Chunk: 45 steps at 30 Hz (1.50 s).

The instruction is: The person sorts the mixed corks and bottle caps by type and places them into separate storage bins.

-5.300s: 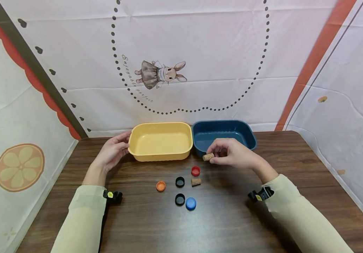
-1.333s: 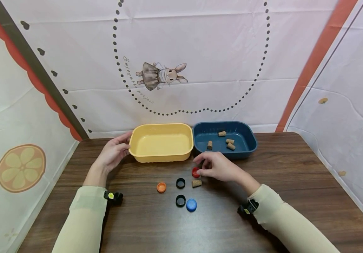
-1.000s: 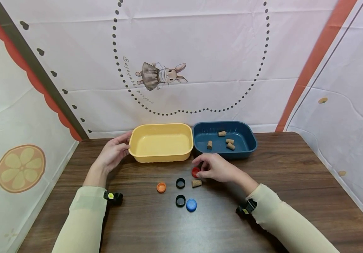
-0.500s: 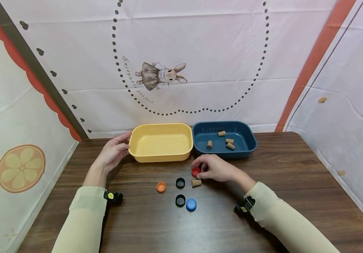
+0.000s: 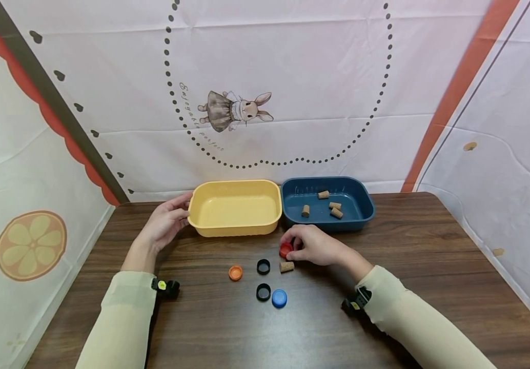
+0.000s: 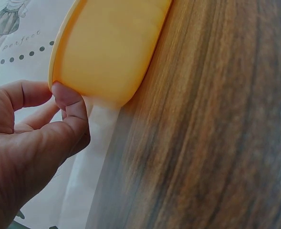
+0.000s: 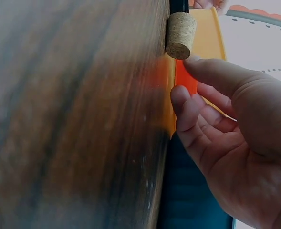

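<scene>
My left hand [image 5: 164, 223] grips the left end of a yellow plastic basin [image 5: 235, 229], thumb and fingers at its rim in the left wrist view. My right hand [image 5: 313, 247] has thumb and fingertips around a red bottle cap [image 5: 285, 250] on the table in front of the basins. A cork [image 5: 286, 267] lies just nearer than the cap; in the right wrist view this cork [image 7: 181, 36] is close by the thumb. Behind the right hand stands a dark blue basin [image 5: 367, 215] with several corks [image 5: 336, 212] in it.
Two black bottle caps [image 5: 263, 292], a blue cap [image 5: 279, 298] and an orange cap [image 5: 235, 272] lie on the wooden table [image 5: 200, 328]. The basins stand side by side against a printed cloth backdrop [image 5: 320, 92].
About five seconds ago my right hand held a cork at the blue basin. Since then it has let that go and moved down-left onto the red cap. My left hand stays put.
</scene>
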Tool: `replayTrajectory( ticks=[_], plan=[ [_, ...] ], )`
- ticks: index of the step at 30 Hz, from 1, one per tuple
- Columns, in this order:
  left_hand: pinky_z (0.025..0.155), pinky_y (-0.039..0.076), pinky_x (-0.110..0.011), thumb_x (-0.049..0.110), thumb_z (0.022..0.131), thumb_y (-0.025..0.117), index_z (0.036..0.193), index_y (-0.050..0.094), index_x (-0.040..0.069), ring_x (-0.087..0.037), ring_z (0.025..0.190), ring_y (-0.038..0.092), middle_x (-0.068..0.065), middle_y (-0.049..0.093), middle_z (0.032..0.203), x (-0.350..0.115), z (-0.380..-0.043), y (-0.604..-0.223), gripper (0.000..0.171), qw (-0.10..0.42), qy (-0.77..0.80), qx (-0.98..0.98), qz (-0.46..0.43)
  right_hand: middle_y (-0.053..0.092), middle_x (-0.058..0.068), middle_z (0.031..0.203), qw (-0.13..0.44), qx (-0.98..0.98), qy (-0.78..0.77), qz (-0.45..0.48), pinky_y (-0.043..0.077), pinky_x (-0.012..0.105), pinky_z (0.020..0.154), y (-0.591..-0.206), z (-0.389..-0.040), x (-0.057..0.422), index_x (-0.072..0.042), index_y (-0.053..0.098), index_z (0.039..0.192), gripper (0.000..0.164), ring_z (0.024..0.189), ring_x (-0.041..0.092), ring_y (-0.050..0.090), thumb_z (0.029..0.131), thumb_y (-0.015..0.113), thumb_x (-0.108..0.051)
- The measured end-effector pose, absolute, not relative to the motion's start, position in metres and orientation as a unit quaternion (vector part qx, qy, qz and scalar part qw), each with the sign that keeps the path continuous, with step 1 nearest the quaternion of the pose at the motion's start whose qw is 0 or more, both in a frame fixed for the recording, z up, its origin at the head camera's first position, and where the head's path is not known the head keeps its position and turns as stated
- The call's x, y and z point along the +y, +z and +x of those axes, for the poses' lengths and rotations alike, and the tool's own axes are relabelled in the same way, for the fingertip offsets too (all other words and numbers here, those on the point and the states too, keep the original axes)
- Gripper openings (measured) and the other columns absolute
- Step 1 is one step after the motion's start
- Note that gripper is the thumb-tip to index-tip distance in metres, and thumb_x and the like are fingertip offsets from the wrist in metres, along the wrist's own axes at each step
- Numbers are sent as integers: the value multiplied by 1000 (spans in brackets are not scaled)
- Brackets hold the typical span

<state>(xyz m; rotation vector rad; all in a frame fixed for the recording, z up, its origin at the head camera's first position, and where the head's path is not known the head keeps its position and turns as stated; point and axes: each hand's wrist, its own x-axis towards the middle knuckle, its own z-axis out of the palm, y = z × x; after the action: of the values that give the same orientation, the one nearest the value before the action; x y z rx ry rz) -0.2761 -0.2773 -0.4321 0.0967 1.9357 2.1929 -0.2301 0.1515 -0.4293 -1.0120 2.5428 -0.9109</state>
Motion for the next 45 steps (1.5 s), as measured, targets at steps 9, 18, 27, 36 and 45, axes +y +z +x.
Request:
replayTrajectory(
  ticks=[9,18,27,36,45],
  plan=[
    [86,54,-25,-11,105,47,166,28,0,-16,108,52,-10,46,128,-277,-276,-433,65,107,746,656,37,66,-5,104,126,872,-321,-346,56,29,77,-422,-224,151,-14,73,123,27,88,11,64,98,80,-19],
    [86,54,-24,-10,105,47,166,28,-1,-15,108,52,-9,45,126,-276,-276,-435,65,105,748,654,35,67,-4,104,117,872,-329,-344,57,29,76,-413,-219,149,-14,72,124,28,89,13,64,98,80,-20],
    [87,54,-24,-10,105,48,166,28,-1,-15,109,51,-8,45,126,-277,-276,-435,65,104,748,654,33,66,-6,106,101,877,-328,-335,58,30,79,-400,-220,145,-14,72,126,30,92,15,64,98,79,-21],
    [88,54,-24,-10,106,47,166,28,0,-16,110,50,-10,44,127,-277,-276,-434,64,105,745,658,35,67,-4,106,68,879,-333,-336,58,31,77,-386,-223,140,-11,72,127,33,93,15,62,97,81,-20],
    [88,54,-24,-9,106,48,166,29,1,-16,111,50,-10,44,128,-278,-276,-434,64,104,743,660,35,67,-4,107,58,883,-341,-316,59,30,77,-378,-233,132,-14,72,126,34,92,16,63,95,83,-22]
  ],
)
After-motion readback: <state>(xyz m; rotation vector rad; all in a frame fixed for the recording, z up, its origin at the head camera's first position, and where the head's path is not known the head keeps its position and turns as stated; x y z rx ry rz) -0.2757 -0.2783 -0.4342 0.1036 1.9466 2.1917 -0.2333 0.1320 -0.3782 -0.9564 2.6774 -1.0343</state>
